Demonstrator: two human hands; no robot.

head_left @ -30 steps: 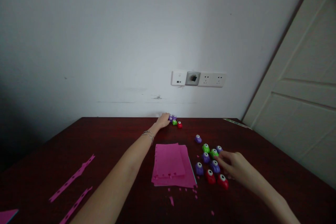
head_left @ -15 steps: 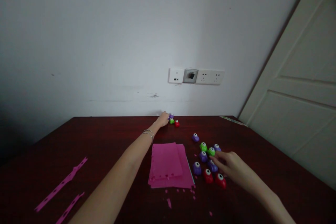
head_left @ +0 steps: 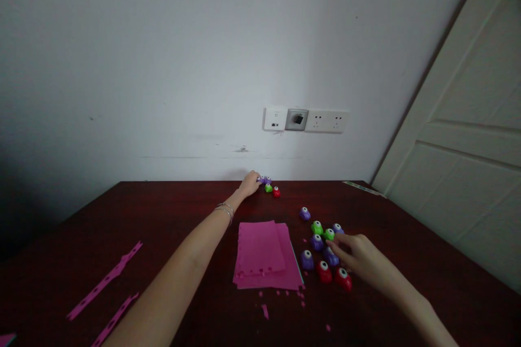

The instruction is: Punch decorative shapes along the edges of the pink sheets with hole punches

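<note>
My left hand (head_left: 249,184) stretches to the far edge of the table by the wall. Its fingertips are closed on a small purple one-eyed toy (head_left: 259,179), partly hidden by the fingers. Beside it stand another purple toy (head_left: 268,180), a green toy (head_left: 268,188) and a red toy (head_left: 277,192). My right hand (head_left: 358,254) is at the right-hand cluster, thumb and index finger pinched at the side of a green one-eyed toy (head_left: 329,234). Purple toys (head_left: 306,260) and red toys (head_left: 324,271) sit close around that hand.
A stack of pink paper (head_left: 260,249) with punched edges lies mid-table. Small pink scraps (head_left: 265,312) are scattered in front. Torn punched pink strips (head_left: 106,281) lie at the left. A ruler-like strip (head_left: 364,189) is at the back right. Wall sockets (head_left: 326,121) are behind the table.
The left hand has shifted slightly left, and the purple toy at its fingertips now shows more clearly beside the other purple one. My right hand has stayed in place. The view has shifted slightly.
</note>
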